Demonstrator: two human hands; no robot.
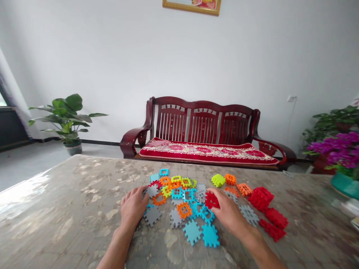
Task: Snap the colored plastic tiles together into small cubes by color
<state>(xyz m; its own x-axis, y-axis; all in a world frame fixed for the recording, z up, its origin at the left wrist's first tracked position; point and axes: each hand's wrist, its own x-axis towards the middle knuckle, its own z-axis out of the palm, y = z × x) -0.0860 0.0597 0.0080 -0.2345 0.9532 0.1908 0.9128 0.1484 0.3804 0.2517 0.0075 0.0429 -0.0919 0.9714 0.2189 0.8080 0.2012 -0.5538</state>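
Between the thumb and fingers of my right hand (pixel 227 210) is a red interlocking plastic tile (pixel 211 200) with holes, at the right edge of a loose pile. My left hand (pixel 134 205) is at the pile's left side, its thumb and forefinger closed on the edge of a grey toothed tile (pixel 152 191). A red tile (pixel 157 183) lies just behind that grey one. Around the hands lie orange frame tiles (pixel 159 199), blue tiles (pixel 210 235), yellow-green tiles (pixel 186 182) and another grey tile (pixel 153 216).
Right of my right hand lie stacked red tiles (pixel 260 198), more red tiles (pixel 276 218), a grey window tile (pixel 249 215), orange tiles (pixel 244 189) and a yellow-green stack (pixel 218 180). Purple flowers (pixel 340 147) stand at the table's right end. A wooden bench (pixel 203 119) is behind the patterned tablecloth (pixel 70 209).
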